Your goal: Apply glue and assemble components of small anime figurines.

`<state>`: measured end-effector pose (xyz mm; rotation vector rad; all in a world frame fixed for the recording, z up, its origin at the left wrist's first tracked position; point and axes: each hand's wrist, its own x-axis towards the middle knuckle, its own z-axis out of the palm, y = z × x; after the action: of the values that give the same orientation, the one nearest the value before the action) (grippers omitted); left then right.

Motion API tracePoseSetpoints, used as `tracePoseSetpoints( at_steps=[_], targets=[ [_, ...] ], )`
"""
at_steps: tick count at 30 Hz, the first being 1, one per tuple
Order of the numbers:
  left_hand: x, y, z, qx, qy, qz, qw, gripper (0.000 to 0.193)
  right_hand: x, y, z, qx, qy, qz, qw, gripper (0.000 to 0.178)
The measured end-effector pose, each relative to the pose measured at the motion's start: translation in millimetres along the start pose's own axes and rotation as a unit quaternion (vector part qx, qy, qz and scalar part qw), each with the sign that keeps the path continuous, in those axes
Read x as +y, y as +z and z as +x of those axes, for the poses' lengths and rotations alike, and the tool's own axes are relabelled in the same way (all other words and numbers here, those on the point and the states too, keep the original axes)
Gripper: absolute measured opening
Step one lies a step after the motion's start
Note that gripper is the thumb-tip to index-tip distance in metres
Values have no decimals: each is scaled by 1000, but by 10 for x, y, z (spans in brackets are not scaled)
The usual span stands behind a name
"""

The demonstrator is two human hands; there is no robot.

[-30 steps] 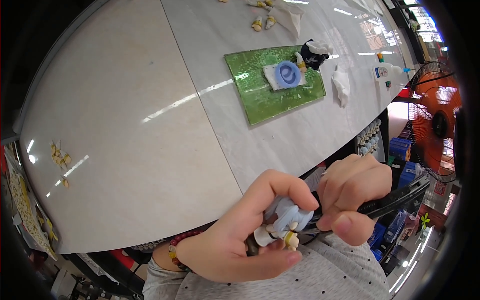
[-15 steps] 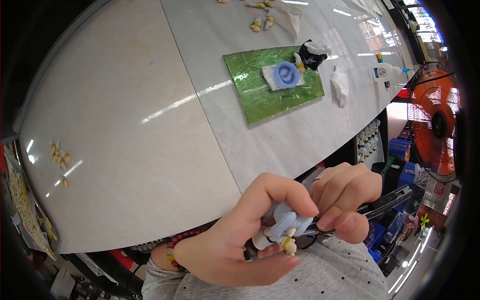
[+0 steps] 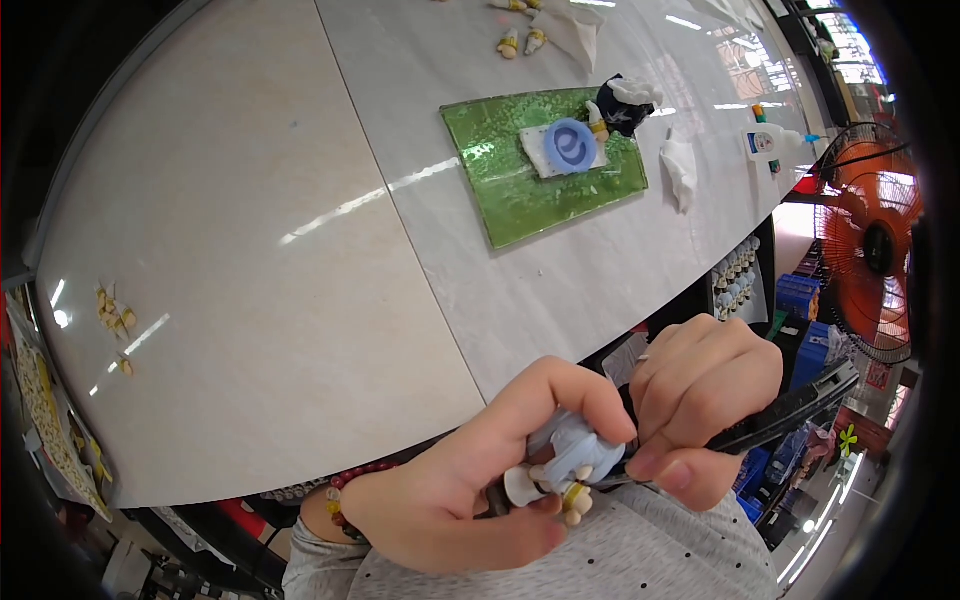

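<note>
1. The left hand (image 3: 450, 505) is clamped on a small pale-blue-and-white figurine (image 3: 588, 448), pinched between thumb and curled fingers above the lap, just off the near edge of the surface (image 3: 250, 330).
2. Its thumb has drawn back leftward since half a second ago.
3. The right hand (image 3: 708, 400) is closed round a black tool (image 3: 792, 408); whether the tip touches the figurine, I cannot tell.
4. The tool's rear end now reaches farther right.
5. The blue round dish (image 3: 570, 146) remains on the green slab (image 3: 525, 218).

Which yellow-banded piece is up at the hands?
The piece beside the pale-blue figure held in the left hand; the others clearly visible are on the table or green board.
</note>
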<state>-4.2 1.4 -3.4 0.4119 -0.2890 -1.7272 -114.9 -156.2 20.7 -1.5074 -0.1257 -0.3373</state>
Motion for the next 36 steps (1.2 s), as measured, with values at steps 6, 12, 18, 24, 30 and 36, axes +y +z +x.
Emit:
tracePoseSetpoints(
  at_steps=[6, 12, 18, 24, 30, 36],
  targets=[
    [51, -24, 11, -65, -28, 16, 997, 44, -2, -1, 52, -22, 6, 10, 1000, 13],
    [60, -42, 14, -70, -36, 38, 996, 44, 4, -11, 19, -20, 0, -9, 1000, 13],
    [41, -45, 10, -67, -28, 35, 997, 43, 4, -9, 23, -21, 6, -5, 1000, 13],
    [57, -31, 24, -54, -29, 31, 998, 44, -9, -33, 40, -46, 10, -17, 999, 14],
    [-32, -65, 21, -63, 7, 48, 997, 44, -23, -22, 39, -33, 45, -20, 998, 18],
    [9, -29, 9, -15, -31, 19, 999, 52, -9, 7, 34, -23, 28, -23, 999, 20]
  ],
)
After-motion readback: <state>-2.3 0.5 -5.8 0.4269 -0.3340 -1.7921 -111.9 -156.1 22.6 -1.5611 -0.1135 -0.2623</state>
